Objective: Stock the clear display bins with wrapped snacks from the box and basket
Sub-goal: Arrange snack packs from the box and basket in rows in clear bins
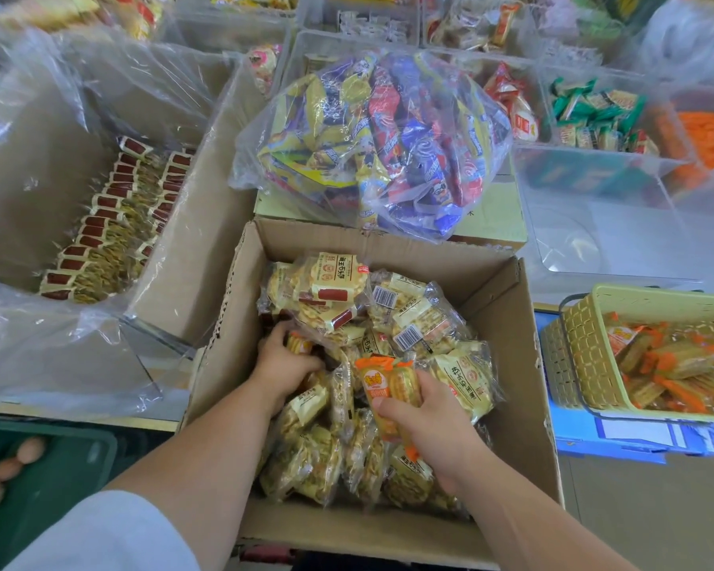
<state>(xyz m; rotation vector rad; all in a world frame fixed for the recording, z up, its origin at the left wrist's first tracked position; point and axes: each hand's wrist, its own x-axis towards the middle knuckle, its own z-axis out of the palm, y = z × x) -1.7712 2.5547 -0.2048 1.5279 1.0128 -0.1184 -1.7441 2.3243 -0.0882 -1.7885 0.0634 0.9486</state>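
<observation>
Digging in box [524,364], left hand [283,360] gripped a buried packet [297,344]; right hand [429,422] clamped orange packets [382,389]. Risk: slick wrappers could slide from the thumb pinch, dropping back among yellow packs [318,467].

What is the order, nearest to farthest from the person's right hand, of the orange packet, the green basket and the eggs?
1. Orange packet: held in the right hand, inside the box.
2. Green basket: to the right, beside the box.
3. Eggs: far lower left, in a dark crate.
</observation>
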